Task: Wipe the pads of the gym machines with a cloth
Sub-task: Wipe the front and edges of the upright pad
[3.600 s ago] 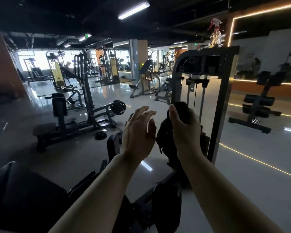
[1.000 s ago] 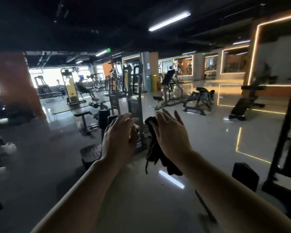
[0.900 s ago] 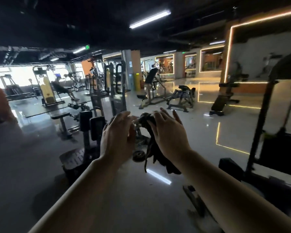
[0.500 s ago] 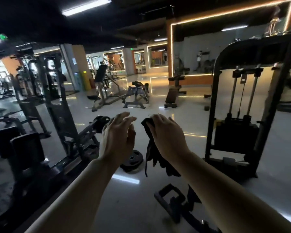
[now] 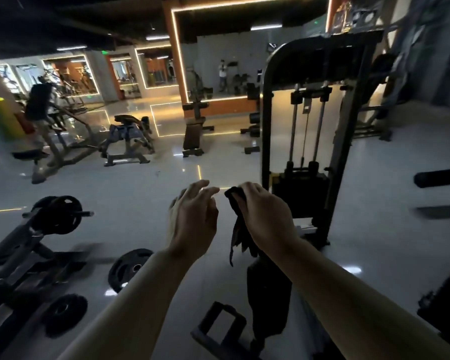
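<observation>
My right hand [image 5: 266, 216] grips the dark cloth [image 5: 238, 229] in mid-air; my left hand [image 5: 192, 219] hangs relaxed, holding nothing. No pad is being wiped; the upright black pad [image 5: 268, 300] below looks next.

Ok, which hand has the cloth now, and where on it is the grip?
The right hand grips the dark cloth at its bunched top end; the rest hangs below. The left hand holds nothing.
</observation>
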Tool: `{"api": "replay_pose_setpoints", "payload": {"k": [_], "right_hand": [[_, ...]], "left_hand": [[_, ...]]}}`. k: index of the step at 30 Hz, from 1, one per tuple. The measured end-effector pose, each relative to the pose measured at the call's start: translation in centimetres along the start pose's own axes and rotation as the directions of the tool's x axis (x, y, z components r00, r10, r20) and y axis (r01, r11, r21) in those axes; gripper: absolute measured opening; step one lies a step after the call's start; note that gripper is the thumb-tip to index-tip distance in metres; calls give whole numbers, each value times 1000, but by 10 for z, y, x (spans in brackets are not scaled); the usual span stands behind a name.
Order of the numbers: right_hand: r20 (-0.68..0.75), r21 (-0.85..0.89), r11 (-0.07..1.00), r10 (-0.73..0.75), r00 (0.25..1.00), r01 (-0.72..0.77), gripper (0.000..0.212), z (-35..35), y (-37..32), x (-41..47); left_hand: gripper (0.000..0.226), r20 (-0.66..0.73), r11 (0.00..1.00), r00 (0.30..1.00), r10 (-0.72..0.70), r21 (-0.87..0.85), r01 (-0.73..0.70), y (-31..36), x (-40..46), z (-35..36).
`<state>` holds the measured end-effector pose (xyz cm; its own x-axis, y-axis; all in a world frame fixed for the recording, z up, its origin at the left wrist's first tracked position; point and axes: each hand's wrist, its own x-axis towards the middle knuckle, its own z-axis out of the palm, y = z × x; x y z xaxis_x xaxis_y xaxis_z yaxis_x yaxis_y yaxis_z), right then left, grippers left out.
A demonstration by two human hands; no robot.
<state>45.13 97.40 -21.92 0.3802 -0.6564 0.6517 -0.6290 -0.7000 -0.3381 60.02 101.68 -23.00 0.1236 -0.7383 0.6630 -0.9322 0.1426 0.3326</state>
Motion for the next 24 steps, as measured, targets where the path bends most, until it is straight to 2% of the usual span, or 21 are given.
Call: {"api": "replay_pose_setpoints", "payload": {"k": [3, 5, 10, 15, 20, 24], "right_hand": [[-76, -52, 994, 87, 993, -92, 46, 15, 32, 0], [-92, -92, 984, 145, 985, -153, 50, 24, 51, -3], [-133, -203, 911, 338, 932, -359, 27, 54, 86, -14], [-188, -227, 794, 533, 825, -564, 30, 96, 106, -24], [-272, -326, 712, 559, 783, -622, 32, 135, 119, -35], [-359, -333, 694, 532, 767, -638, 33, 163, 135, -53]], "left_hand": [[28, 57, 998, 998, 10, -68, -6, -14, 15, 43], [32, 102, 993, 995, 19, -121, -6, -23, 22, 71], [39, 231, 964, 966, 120, -259, -57, -45, 33, 132], [42, 293, 912, 923, 247, -392, -119, -72, 37, 182], [37, 305, 871, 882, 360, -449, -200, -95, 29, 223], [40, 303, 854, 868, 393, -470, -222, -111, 6, 265]]}}
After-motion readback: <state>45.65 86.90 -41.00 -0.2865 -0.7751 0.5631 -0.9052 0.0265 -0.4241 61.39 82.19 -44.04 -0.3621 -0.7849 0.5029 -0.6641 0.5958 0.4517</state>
